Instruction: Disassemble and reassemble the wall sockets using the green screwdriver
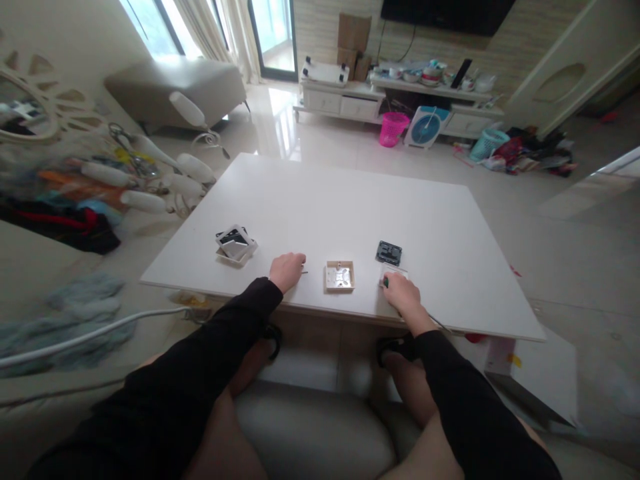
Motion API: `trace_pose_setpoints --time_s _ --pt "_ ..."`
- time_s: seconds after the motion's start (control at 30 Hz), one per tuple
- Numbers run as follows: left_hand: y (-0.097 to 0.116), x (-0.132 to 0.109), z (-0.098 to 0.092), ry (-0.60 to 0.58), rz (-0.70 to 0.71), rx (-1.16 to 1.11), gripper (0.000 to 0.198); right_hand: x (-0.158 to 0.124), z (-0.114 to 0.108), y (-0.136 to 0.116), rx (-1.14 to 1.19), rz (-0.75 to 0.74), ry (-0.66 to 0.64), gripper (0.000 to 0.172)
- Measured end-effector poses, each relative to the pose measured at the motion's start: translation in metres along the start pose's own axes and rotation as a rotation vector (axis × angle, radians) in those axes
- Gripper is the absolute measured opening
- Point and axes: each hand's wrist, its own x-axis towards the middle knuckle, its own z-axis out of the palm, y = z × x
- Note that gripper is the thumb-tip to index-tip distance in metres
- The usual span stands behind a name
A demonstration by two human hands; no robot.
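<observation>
I judge the box [340, 288] centred for reach; right hand [403, 291] grips a green item [386, 283]; left hand [287, 271], I cannot tell.

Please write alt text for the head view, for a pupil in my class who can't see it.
A person's right hand grips a partly hidden green object at a white table, with a small open square box between it and the left hand. A dark plate lies beyond the right hand; stacked square parts sit further left.
</observation>
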Motion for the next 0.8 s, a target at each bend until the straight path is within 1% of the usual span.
trace_pose_setpoints --time_s 0.07,0.13,0.17,0.23,0.3,0.33,0.37,0.43,0.53,0.6,0.63,0.7,0.77,0.8 --pt "-0.003 0.002 0.001 0.001 -0.018 -0.005 0.036 0.001 -0.004 0.001 0.065 0.018 0.054 0.028" --pt "-0.005 0.004 0.001 0.002 -0.027 -0.012 0.036 0.002 -0.012 -0.002 0.271 0.021 0.173 0.033" --pt "-0.006 0.004 0.002 0.003 -0.028 -0.015 0.036 0.003 -0.017 -0.006 0.441 0.023 0.241 0.039" --pt "-0.006 0.005 0.002 0.003 -0.028 -0.018 0.036 0.003 -0.030 -0.015 0.883 0.037 0.343 0.058" --pt "-0.006 0.005 0.002 0.000 -0.031 -0.021 0.036 0.001 -0.045 -0.025 1.305 0.079 0.358 0.075" --pt "-0.006 0.005 0.001 -0.003 -0.034 -0.021 0.035 0.000 -0.052 -0.029 1.460 0.107 0.354 0.080" --pt "-0.006 0.004 0.000 -0.003 -0.035 -0.021 0.034 -0.001 -0.059 -0.033 1.572 0.132 0.341 0.082" --pt "-0.005 0.004 -0.001 -0.006 -0.029 -0.019 0.032 -0.004 -0.068 -0.038 1.693 0.166 0.317 0.081" --pt "-0.005 0.003 -0.003 -0.009 -0.011 -0.014 0.031 -0.008 -0.071 -0.044 1.697 0.166 0.305 0.074" --pt "-0.004 0.001 -0.004 -0.015 -0.009 -0.012 0.030 -0.010 -0.068 -0.046 1.620 0.123 0.285 0.065" --pt "-0.003 0.000 -0.005 -0.018 -0.010 -0.013 0.031 -0.011 -0.066 -0.047 1.553 0.084 0.251 0.059" --pt "-0.001 -0.002 -0.007 -0.021 -0.014 -0.012 0.033 -0.014 -0.061 -0.049 1.338 -0.027 0.153 0.043" --pt "0.003 -0.005 -0.011 -0.022 -0.012 -0.004 0.037 -0.021 -0.057 -0.051 1.004 -0.186 0.089 0.027" --pt "0.005 -0.006 -0.013 -0.026 -0.010 0.003 0.039 -0.025 -0.055 -0.052 0.812 -0.272 0.079 0.023"
